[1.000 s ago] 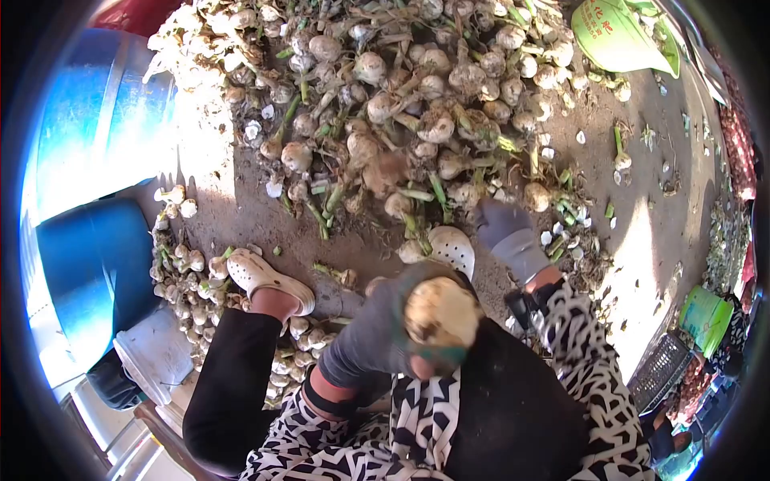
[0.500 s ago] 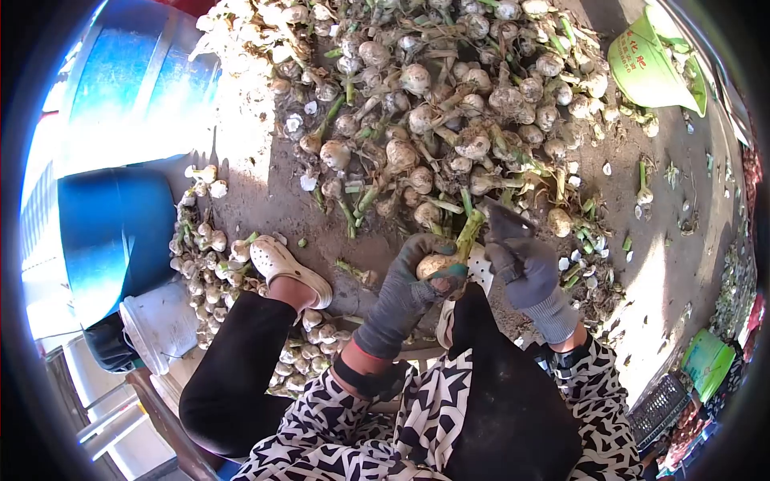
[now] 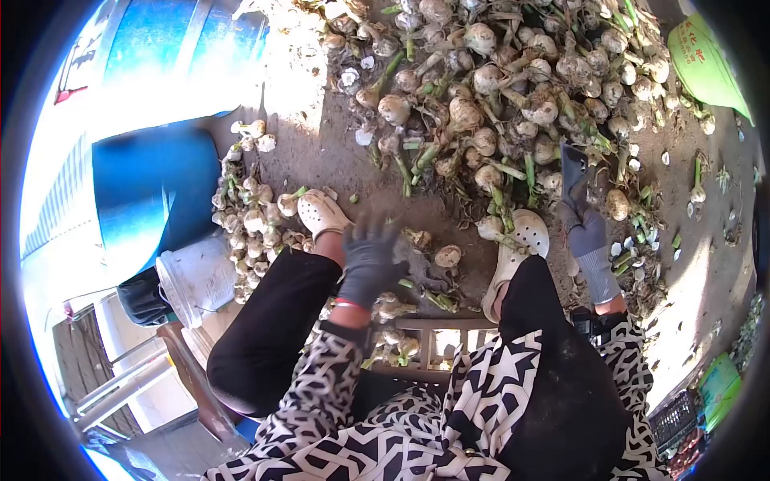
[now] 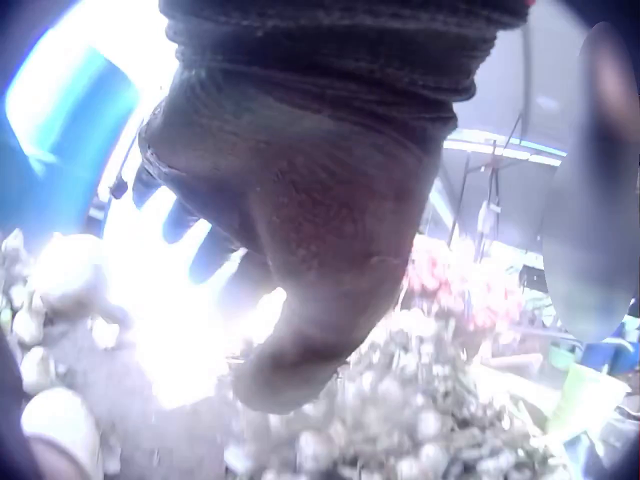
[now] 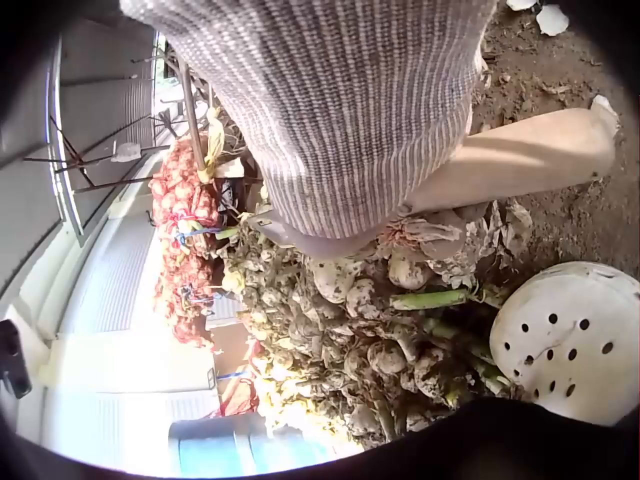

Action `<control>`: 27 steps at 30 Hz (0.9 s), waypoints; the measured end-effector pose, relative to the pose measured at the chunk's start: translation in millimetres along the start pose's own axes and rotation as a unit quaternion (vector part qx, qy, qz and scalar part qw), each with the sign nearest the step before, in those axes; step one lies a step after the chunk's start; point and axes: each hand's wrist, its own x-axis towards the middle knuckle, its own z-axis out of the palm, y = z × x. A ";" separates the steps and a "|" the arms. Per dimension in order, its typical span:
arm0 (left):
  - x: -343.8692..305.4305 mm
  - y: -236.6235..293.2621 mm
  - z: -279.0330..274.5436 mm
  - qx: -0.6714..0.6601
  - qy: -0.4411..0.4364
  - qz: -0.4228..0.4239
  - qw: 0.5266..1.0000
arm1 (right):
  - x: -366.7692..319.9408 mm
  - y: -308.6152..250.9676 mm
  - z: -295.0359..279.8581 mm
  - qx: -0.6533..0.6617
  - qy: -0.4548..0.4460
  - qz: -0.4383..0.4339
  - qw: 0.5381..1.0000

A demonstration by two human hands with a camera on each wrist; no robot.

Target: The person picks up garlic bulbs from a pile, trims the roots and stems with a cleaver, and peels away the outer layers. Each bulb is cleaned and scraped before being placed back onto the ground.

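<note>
My gloved left hand is over the ground between the knees, fingers spread and blurred by motion, with nothing held. The left wrist view shows the same hand with its thumb pointing down. To its right, a loose garlic bulb lies near the wooden stool. My gloved right hand grips a knife with a dark blade, beside the right shoe. The knife's wooden handle sticks out past the cuff in the right wrist view. A large heap of garlic with stems lies in front.
Trimmed garlic bulbs lie at the left by a blue barrel and a white bucket. Pale clogs are on both feet. A green bag stands far right. Stem scraps lie right of the knife hand.
My left hand has let go of the stemmed garlic bulb it held and moved left, fingers spreading. The right hand keeps the knife. The head view has shifted, so the scene sits further right.
</note>
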 end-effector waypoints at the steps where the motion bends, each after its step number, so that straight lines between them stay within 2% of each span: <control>1: 5.7 2.3 41.3 0.020 -0.018 0.026 0.999 | -2.4 -6.5 3.7 0.001 0.002 0.006 1.000; 3: 19.0 1.6 76.5 0.006 -0.040 0.052 0.998 | -11.4 -25.7 8.0 -0.065 -0.033 -0.111 0.991; 4: 26.0 3.5 89.4 -0.010 -0.054 0.072 0.996 | -10.1 -17.0 10.5 -0.069 -0.033 -0.165 0.983; 5: 32.4 5.8 89.4 -0.016 -0.055 0.078 0.995 | -12.7 -22.8 8.1 -0.075 -0.028 -0.160 0.984; 6: 35.4 4.7 81.4 -0.168 -0.123 0.000 0.978 | -17.9 -35.7 9.1 -0.105 -0.065 -0.120 0.985; 7: 41.0 5.0 72.2 -0.313 -0.181 -0.079 0.929 | -19.0 -48.5 12.7 -0.134 -0.101 -0.086 0.982; 8: 44.0 16.3 61.4 -0.508 -0.146 -0.099 0.843 | -20.3 -57.1 17.3 -0.128 -0.100 -0.155 0.974; 9: 49.8 27.5 42.6 -0.510 -0.137 -0.092 0.844 | -18.2 -66.6 22.4 -0.131 -0.093 -0.165 0.973; 11: 55.7 52.9 -1.6 -0.739 -0.098 -0.046 0.665 | -17.4 -82.7 29.7 -0.186 -0.150 -0.295 0.925; 12: 56.8 63.8 -17.3 -0.781 -0.083 0.010 0.619 | -16.5 -89.4 30.9 -0.192 -0.141 -0.298 0.924; 14: 60.3 83.1 -33.1 -0.772 -0.082 0.020 0.630 | -15.1 -100.1 31.0 -0.337 -0.093 -0.432 0.831; 15: 60.6 90.7 -43.2 -0.762 -0.080 0.019 0.643 | -15.8 -105.1 28.1 -0.342 -0.088 -0.433 0.829; 16: 58.0 96.9 -55.6 -0.801 -0.093 -0.006 0.591 | -18.2 -110.8 24.0 -0.363 -0.077 -0.432 0.822; 17: 58.5 101.0 -60.5 -0.803 -0.092 -0.001 0.588 | -20.0 -115.3 19.9 -0.382 -0.067 -0.431 0.815; 20: 59.5 112.2 -67.2 -0.758 -0.063 -0.013 0.649 | -24.1 -122.0 10.8 -0.404 -0.054 -0.448 0.795; 21: 56.1 117.3 -75.0 -0.759 -0.067 -0.012 0.647 | -25.7 -121.6 8.8 -0.407 -0.046 -0.455 0.791; 23: 49.9 126.5 -90.6 -0.814 -0.109 -0.048 0.568 | -23.4 -111.0 9.0 -0.379 -0.025 -0.464 0.801; 24: 52.6 125.9 -80.3 -0.780 -0.113 -0.015 0.615 | -19.0 -104.3 10.2 -0.348 -0.003 -0.478 0.807; 25: 48.9 127.0 -79.9 -0.780 -0.113 -0.009 0.616 | -11.4 -97.9 11.5 -0.350 0.002 -0.480 0.805; 26: 38.9 128.3 -80.0 -0.825 -0.132 0.020 0.549 | -3.3 -87.8 14.1 -0.406 -0.045 -0.316 0.856; 27: 31.6 128.8 -82.9 -0.862 -0.157 0.047 0.480 | 4.2 -70.9 20.4 -0.444 -0.092 -0.135 0.881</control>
